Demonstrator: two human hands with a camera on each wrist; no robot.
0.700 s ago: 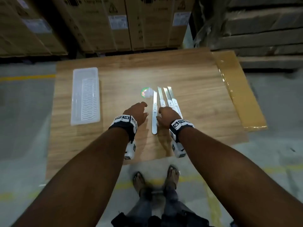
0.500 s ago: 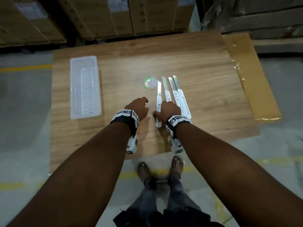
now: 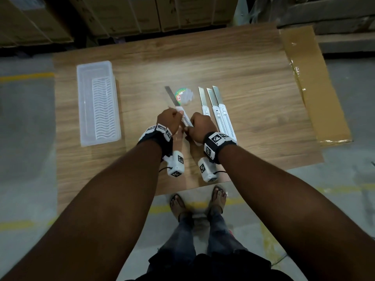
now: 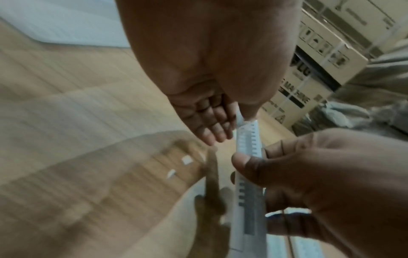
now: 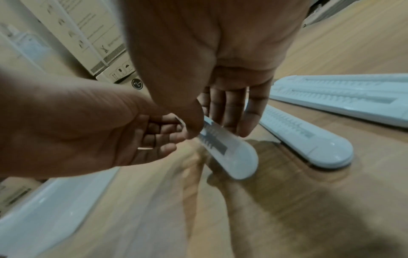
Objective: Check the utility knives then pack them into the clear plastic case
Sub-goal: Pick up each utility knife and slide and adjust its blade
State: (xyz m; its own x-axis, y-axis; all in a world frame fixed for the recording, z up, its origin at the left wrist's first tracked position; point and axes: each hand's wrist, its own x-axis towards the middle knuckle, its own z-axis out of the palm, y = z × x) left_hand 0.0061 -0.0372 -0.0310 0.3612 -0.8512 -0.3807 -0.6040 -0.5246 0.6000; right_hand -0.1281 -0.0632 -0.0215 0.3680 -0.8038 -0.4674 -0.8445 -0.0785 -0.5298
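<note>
I hold one white utility knife point(image 3: 185, 120) just above the wooden table point(image 3: 253, 67), its steel blade point(image 3: 171, 95) out and pointing away to the left. My left hand point(image 3: 176, 116) pinches the knife point(image 4: 248, 148) at the blade end. My right hand point(image 3: 191, 129) grips the rear of the handle point(image 5: 229, 153), thumb point(image 4: 247, 162) lying on the notched track. Three more knives point(image 3: 218, 115) lie side by side just to the right, blades extended. The clear plastic case point(image 3: 97, 102) stands open at the table's left.
A small round green-and-red label under a clear disc point(image 3: 183, 96) lies beyond the held knife. A brown cardboard sheet point(image 3: 312, 84) covers the table's right edge. Cardboard boxes point(image 3: 125, 13) stand behind the table. My feet point(image 3: 198, 201) are at its near edge.
The leftmost knife has left the row of four and come up off the table, swung leftward. Both hands, which lay beside it, now hold it.
</note>
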